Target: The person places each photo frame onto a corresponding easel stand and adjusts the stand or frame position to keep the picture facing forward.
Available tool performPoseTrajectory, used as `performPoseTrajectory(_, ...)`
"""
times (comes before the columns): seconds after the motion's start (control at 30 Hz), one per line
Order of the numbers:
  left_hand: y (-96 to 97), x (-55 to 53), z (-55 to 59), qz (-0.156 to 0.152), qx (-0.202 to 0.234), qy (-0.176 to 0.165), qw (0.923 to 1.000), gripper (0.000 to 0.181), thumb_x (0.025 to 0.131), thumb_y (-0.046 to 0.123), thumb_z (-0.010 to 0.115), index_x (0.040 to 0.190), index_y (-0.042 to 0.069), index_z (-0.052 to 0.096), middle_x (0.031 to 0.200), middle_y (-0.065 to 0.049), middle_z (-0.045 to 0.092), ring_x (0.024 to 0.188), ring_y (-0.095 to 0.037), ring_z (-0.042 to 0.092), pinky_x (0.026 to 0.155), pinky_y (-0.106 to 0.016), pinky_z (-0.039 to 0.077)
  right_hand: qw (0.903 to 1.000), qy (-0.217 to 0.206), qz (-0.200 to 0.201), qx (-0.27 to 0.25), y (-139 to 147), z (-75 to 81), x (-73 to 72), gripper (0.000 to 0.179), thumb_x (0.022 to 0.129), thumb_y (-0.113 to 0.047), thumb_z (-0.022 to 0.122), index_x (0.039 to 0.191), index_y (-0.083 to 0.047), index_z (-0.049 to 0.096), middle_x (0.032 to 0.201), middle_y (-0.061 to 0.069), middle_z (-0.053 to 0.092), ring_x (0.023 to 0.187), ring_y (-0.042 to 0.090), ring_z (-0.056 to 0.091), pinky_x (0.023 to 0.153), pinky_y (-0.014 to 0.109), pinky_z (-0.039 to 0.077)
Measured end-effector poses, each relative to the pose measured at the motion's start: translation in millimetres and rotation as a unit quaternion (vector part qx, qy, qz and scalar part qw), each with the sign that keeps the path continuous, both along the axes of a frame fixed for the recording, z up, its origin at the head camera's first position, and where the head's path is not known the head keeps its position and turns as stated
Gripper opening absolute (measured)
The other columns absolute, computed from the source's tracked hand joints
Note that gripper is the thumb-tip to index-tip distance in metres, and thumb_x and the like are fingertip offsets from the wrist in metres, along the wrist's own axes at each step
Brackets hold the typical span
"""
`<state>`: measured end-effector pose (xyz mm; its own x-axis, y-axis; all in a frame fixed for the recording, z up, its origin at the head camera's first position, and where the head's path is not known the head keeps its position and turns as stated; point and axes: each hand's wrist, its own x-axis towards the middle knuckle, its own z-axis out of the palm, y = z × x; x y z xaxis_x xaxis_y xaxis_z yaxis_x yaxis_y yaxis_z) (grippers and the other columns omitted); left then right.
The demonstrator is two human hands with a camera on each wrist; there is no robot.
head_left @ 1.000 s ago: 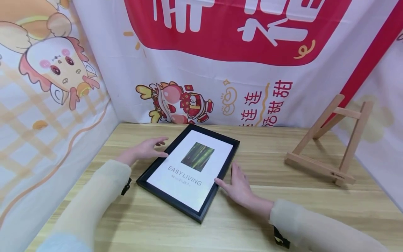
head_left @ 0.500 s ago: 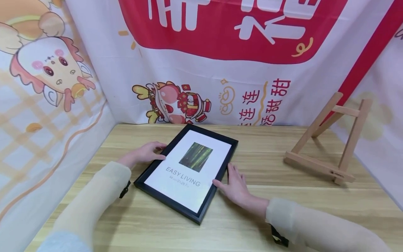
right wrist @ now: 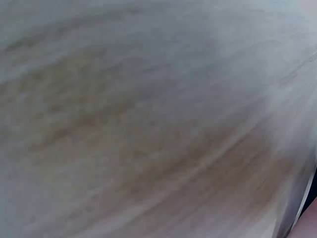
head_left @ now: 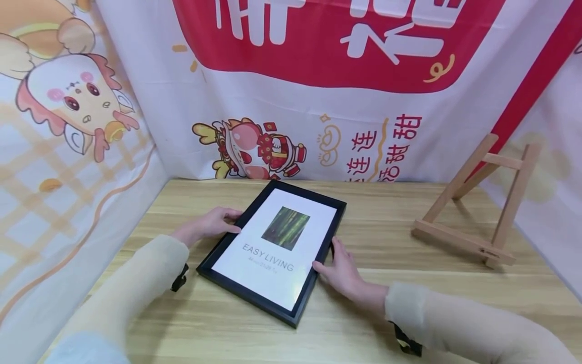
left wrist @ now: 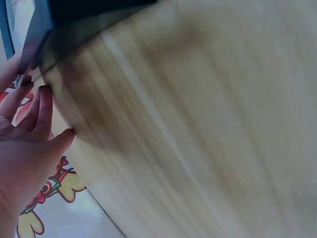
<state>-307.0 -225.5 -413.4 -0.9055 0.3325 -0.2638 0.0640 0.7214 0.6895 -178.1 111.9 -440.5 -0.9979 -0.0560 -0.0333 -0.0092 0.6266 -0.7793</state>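
A black picture frame (head_left: 247, 292) lies slantwise on the table, face up. Its white sheet (head_left: 268, 275) bears a small green picture and the words "EASY LIVING". My left hand (head_left: 211, 222) grips the frame's left long side, thumb on the border. On the opposite side, my right hand (head_left: 343, 273) holds the edge with its thumb on top and fingers along the outside. In the left wrist view, the frame's dark edge (left wrist: 89, 11) shows above the wood, near my fingertips. Only a sliver of the frame and hand appears in the blurred right wrist view.
A wooden tabletop easel (head_left: 466, 240) stands at the right, apart from the frame. Behind the table (head_left: 377, 323) hangs a red and white printed cloth (head_left: 318, 65). Another printed cloth (head_left: 68, 151) borders the left side.
My left hand has moved in from beside the frame to take hold of its left edge. My right hand's fingers have closed in on the right edge. The frame has barely shifted.
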Motion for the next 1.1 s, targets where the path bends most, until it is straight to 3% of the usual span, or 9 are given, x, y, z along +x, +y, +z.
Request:
performPoseTrajectory(0.2,3.7,4.6,4.1,0.011,0.038,0.015,0.9991,0.062,0.092,0.011,0.068,0.146,0.001,0.040,0.142,-0.023,0.047,0.129,-0.038,0.045,0.109,-0.051,0.034,0.9962,-0.008,0.001,-0.087,2.5,4.1,0.2,0.090,0.090,-0.014,0.069,0.153,0.004,0.007,0.155,0.026,0.018,0.141,0.039,0.023,0.114,0.048,0.022)
performPoseTrajectory(0.4,7.8,7.4,9.1,0.054,0.094,0.002,0.9941,0.066,0.092,0.012,0.068,0.149,0.006,0.037,0.138,-0.025,0.049,0.118,-0.035,0.054,0.087,-0.040,0.054,0.9749,0.013,0.024,-0.221,6.6,9.9,-4.1,0.092,0.088,0.007,0.062,0.153,0.001,-0.003,0.158,0.022,0.006,0.138,0.041,0.025,0.108,0.040,0.033)
performPoseTrajectory(0.47,9.6,7.7,12.4,0.062,0.112,0.006,0.9917,0.066,0.091,0.012,0.068,0.149,0.007,0.038,0.138,-0.025,0.050,0.116,-0.034,0.056,0.081,-0.036,0.056,0.9708,0.017,0.024,-0.238,9.5,13.3,-5.2,0.093,0.088,0.008,0.062,0.154,-0.001,-0.004,0.158,0.021,0.005,0.137,0.041,0.026,0.104,0.038,0.037)
performPoseTrajectory(0.57,13.2,8.3,20.6,0.065,0.125,0.016,0.9898,0.066,0.092,0.013,0.068,0.150,0.008,0.037,0.141,-0.025,0.047,0.120,-0.034,0.053,0.082,-0.037,0.056,0.9635,0.030,0.033,-0.264,14.7,18.9,-7.0,0.093,0.088,0.012,0.059,0.155,-0.004,-0.004,0.158,0.021,0.005,0.135,0.044,0.029,0.102,0.037,0.040)
performPoseTrajectory(0.7,20.1,11.0,32.9,0.070,0.137,0.028,0.9877,0.066,0.093,0.015,0.067,0.151,0.014,0.036,0.143,-0.023,0.045,0.125,-0.035,0.049,0.089,-0.042,0.053,0.9651,0.053,0.042,-0.253,25.0,30.4,-9.1,0.092,0.088,0.014,0.057,0.156,-0.010,-0.001,0.150,0.029,0.027,0.119,0.046,0.051,0.092,0.033,0.051)
performPoseTrajectory(0.8,27.7,14.8,41.0,0.070,0.147,0.043,0.9856,0.066,0.093,0.016,0.066,0.151,0.019,0.035,0.141,-0.020,0.048,0.124,-0.032,0.050,0.091,-0.042,0.053,0.9731,0.067,0.042,-0.217,36.2,41.4,-11.5,0.092,0.089,0.011,0.058,0.157,-0.014,0.000,0.134,0.030,0.044,0.098,0.039,0.064,0.079,0.027,0.056)
performPoseTrajectory(0.93,40.2,20.3,49.9,0.053,0.172,0.052,0.9823,0.067,0.093,0.015,0.066,0.152,0.022,0.034,0.139,-0.019,0.050,0.123,-0.031,0.051,0.091,-0.042,0.053,0.9771,0.068,0.043,-0.197,54.9,53.3,-14.8,0.092,0.092,0.009,0.056,0.157,-0.021,-0.002,0.133,0.030,0.045,0.090,0.033,0.065,0.074,0.024,0.055)
performPoseTrajectory(1.1,57.6,27.8,56.1,-0.006,0.190,0.041,0.9808,0.080,0.091,0.007,0.067,0.155,0.027,0.023,0.142,-0.022,0.045,0.120,-0.034,0.053,0.093,-0.043,0.051,0.9776,0.086,0.049,-0.186,81.7,62.8,-16.0,0.090,0.093,0.009,0.054,0.157,-0.022,-0.003,0.139,0.031,0.039,0.102,0.039,0.062,0.081,0.024,0.054)
